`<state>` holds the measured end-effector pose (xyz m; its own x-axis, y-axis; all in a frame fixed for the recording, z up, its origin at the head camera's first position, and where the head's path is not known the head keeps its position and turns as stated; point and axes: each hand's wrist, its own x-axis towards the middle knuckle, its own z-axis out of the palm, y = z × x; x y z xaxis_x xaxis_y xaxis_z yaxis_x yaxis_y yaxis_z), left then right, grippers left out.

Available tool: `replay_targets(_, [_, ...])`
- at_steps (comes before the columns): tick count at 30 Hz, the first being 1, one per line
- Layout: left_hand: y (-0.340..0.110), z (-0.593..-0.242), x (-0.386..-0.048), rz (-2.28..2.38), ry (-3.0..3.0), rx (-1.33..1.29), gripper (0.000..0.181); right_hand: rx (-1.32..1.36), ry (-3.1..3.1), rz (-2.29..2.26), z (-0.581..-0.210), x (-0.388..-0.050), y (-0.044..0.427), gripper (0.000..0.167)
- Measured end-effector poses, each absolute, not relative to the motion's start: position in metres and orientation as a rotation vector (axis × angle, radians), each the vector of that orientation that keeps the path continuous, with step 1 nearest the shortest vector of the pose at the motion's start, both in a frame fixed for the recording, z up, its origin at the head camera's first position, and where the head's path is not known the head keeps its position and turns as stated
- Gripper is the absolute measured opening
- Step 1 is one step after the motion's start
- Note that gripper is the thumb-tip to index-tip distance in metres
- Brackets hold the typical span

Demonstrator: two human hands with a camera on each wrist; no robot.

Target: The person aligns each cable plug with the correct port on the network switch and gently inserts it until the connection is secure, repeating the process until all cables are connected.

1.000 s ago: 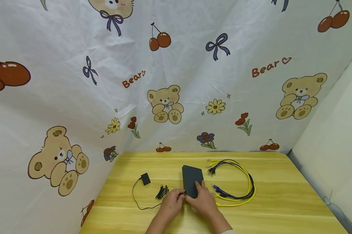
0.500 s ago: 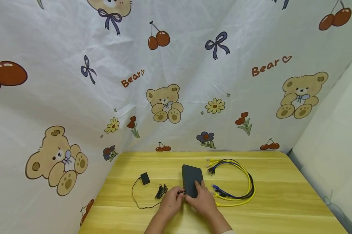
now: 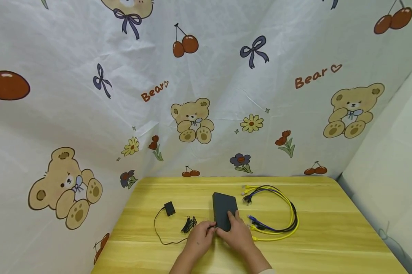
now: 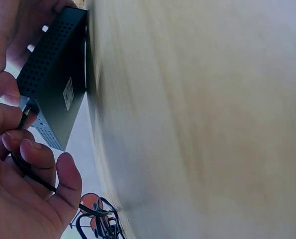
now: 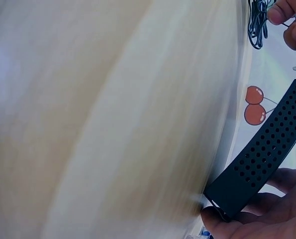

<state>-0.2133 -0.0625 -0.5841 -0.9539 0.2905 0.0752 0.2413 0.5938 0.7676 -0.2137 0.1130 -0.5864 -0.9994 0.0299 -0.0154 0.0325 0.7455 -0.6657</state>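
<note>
One adapter point(image 3: 170, 208) and a cord bundle point(image 3: 189, 224) are laid toward the left edge of the table point(image 3: 329, 220). By the left hand point(image 3: 200, 238), fingers curled, a black cord tip point(image 4: 24, 119) is pinched at the near left corner of the box point(image 3: 223, 207); how far in cannot be told. The box is held tilted mid-table by the right hand point(image 3: 238, 234), fingers laid over its top. Farther right, looped cables point(image 3: 296, 220) are spread, with table shown between them and the right edge. Since the earlier views, hands and box are hardly shifted.
</note>
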Motion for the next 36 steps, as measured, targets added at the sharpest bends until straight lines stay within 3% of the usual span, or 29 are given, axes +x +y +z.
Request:
replay_targets(10, [-0.063, -0.580, -0.207, 1.307, 2.687, 0.484, 0.032, 0.061, 2.939, -1.118, -0.594, -0.216, 0.112, 0.092])
replay_targets(36, [-0.055, -0.580, -0.219, 1.120, 2.916, 0.456, 0.022, 0.048, 2.958, -1.067, -0.589, -0.214, 0.113, 0.096])
